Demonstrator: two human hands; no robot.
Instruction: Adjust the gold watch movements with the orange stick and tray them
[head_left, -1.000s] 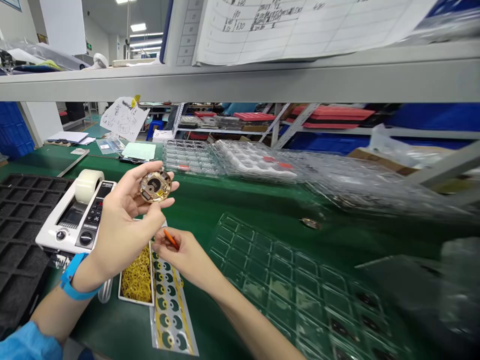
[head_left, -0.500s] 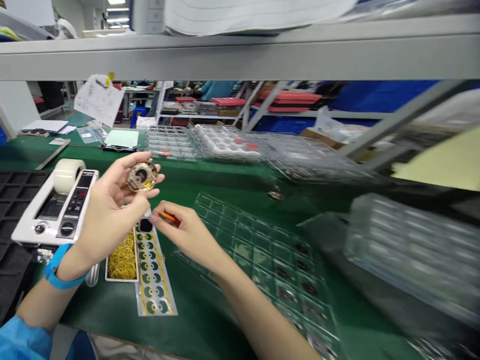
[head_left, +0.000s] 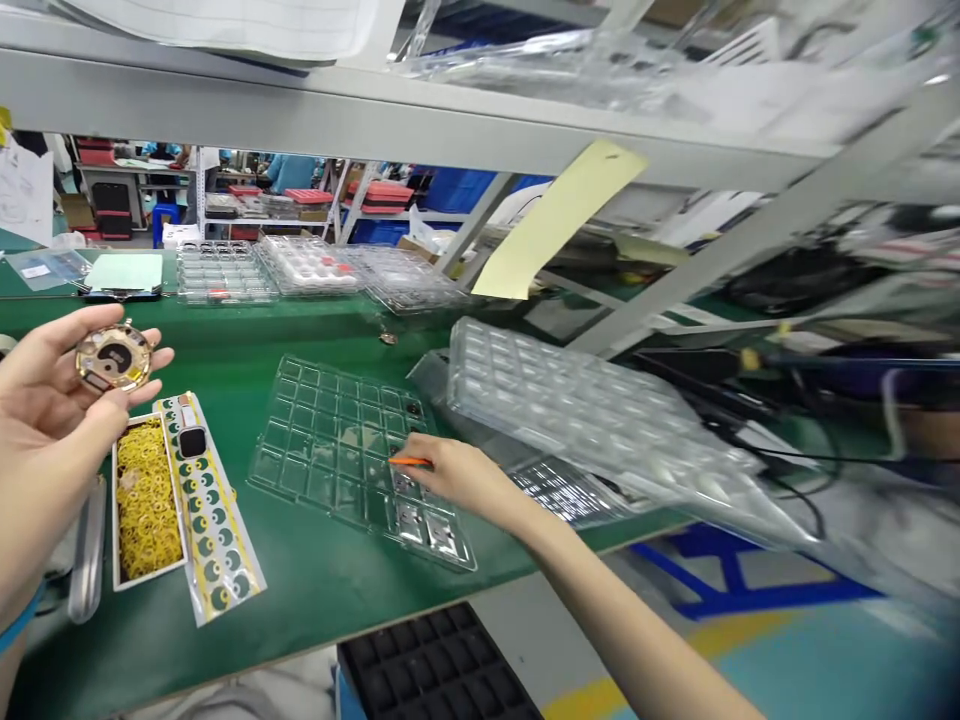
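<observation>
The round gold-rimmed component (head_left: 114, 358) is located above the green worktop (head_left: 315, 620), secured in the closed grip of the left hand (head_left: 64, 400). The right hand (head_left: 457, 478), its grip closed on an orange slender tool (head_left: 410, 461), is positioned over the clear plastic compartment tray (head_left: 322, 430)

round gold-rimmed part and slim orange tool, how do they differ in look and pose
The round gold-rimmed part is a disc with a dark patch; the slim orange tool is narrow and plain orange where visible. The part faces the camera in the left hand; the tool is pinched in the right hand, over the clear plastic tray.
</observation>
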